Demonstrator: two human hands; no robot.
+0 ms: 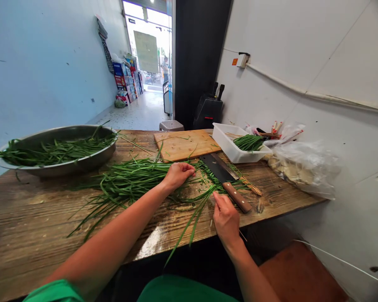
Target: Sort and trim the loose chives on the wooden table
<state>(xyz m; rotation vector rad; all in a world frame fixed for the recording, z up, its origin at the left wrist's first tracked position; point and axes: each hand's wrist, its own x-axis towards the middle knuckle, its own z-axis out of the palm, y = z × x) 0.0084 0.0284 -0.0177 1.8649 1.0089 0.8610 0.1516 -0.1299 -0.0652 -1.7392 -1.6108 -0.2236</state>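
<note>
My left hand (179, 175) is closed in a pinch at the right end of a loose pile of garlic chives (135, 178); what lies between its fingertips is too small to make out. My right hand (226, 216) is closed near the table's front edge, with a few long chive leaves (198, 212) at its fingertips, trailing left and down over the edge. A thin stick, apparently a skewer (243, 235), pokes out below this hand. Beside it lies a cleaver (225, 176) with a wooden handle, its blade over cut chive bits.
A wide metal bowl (50, 168) of chives stands at left. Behind the pile lies a cutting board (189, 142). At right are bamboo skewers (252, 184), a white plastic bin (236, 156) with skewered chives, and a clear plastic bag (315, 167) against the wall.
</note>
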